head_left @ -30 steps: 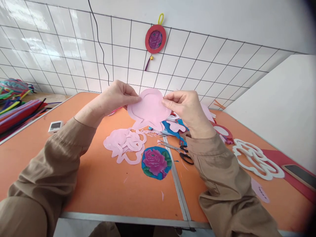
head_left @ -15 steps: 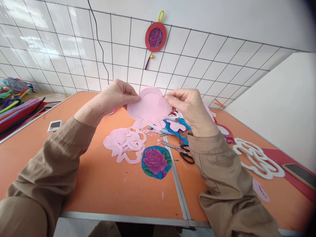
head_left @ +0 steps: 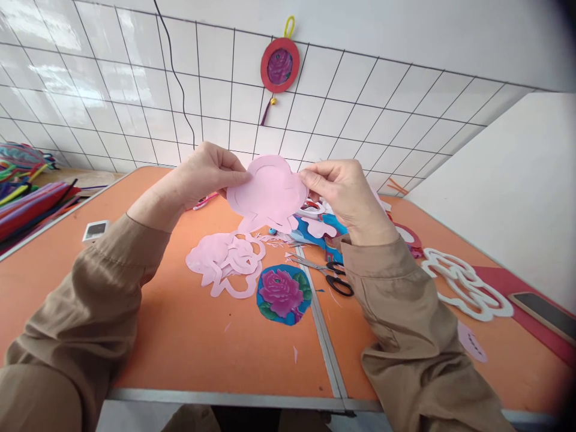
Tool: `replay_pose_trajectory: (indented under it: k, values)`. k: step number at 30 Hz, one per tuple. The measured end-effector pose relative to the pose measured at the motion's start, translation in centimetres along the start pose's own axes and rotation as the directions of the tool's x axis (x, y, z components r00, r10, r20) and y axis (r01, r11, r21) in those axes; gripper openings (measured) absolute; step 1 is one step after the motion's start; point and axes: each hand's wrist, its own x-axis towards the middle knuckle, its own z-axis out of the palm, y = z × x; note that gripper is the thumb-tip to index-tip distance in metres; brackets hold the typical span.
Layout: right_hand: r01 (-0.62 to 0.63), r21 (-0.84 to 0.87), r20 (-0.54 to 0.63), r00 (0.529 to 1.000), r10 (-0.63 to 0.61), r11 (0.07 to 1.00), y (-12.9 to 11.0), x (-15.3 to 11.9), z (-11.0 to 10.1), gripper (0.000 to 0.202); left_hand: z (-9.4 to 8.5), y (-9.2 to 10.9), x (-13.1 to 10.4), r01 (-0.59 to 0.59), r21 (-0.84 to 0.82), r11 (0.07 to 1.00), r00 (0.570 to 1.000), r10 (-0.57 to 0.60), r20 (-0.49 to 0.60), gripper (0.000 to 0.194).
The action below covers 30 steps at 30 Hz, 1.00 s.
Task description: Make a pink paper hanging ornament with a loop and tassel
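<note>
Left hand (head_left: 216,168) and right hand (head_left: 335,189) are held above the far part of the orange bench (head_left: 189,360), with a pale pink cut-out (head_left: 274,195) spread between them. Each hand is closed in a pinch, thumb towards the viewer and fingers partly hidden behind; the left margin of the cut-out is gripped by one, the upper right margin by the other. It is suspended clear of the surface, its broad face turned to the viewer and its pointed lower lobes hanging down. An inner contour is visible near the border, by which a second layer is suggested; whether the layers are joined cannot be told.

The material is judged to be thin, light card or stiff paper: flat enough to hold its shape between two pinches, yet easily creased or torn, especially at the narrow lobes. Hold is best taken lightly at the broad side margins, as shown, with even tension and with any layers pinched together so that slippage is avoided.

Below and to the left, a loose pile of pink cut-outs (head_left: 207,252) is seen. Just beside it is placed a rose-patterned piece (head_left: 283,294), lying flat; scissors (head_left: 323,269) with black handles are found to its upper right.
</note>
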Motion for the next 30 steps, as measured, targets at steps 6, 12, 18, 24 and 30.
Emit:
replay_pose_trajectory:
  k: [6, 12, 18, 24, 30]
  values:
    - [-0.086, 0.009, 0.088, 0.993, 0.085, 0.996, -0.24, -0.11, -0.34, 0.031, -0.05, -0.04, 0.16, 0.016, -0.010, 1.000, 1.000, -0.016, -0.002, 0.013]
    - [-0.100, 0.002, 0.063, 0.993, 0.100, 0.995, -0.27, -0.09, -0.29, 0.016, -0.51, 0.18, 0.02, 0.005, -0.009, 1.000, 0.999, -0.005, 0.036, 0.015]
    - [-0.064, -0.033, 0.057, 0.996, 0.066, 0.997, 0.00, 0.01, -0.40, 0.013, -0.66, 0.31, -0.05, 0.003, -0.001, 1.000, 0.999, -0.003, 0.047, 0.014]
    - [-0.062, -0.045, 0.072, 0.995, 0.065, 0.997, -0.04, 0.01, -0.36, 0.013, -0.57, 0.54, -0.23, 0.018, 0.020, 1.000, 0.999, -0.018, 0.033, 0.013]
    - [-0.052, -0.012, 0.074, 0.996, 0.052, 0.999, 0.07, 0.07, -0.25, 0.020, -0.62, 0.10, -0.11, 0.002, 0.016, 1.000, 0.998, -0.003, 0.055, 0.018]
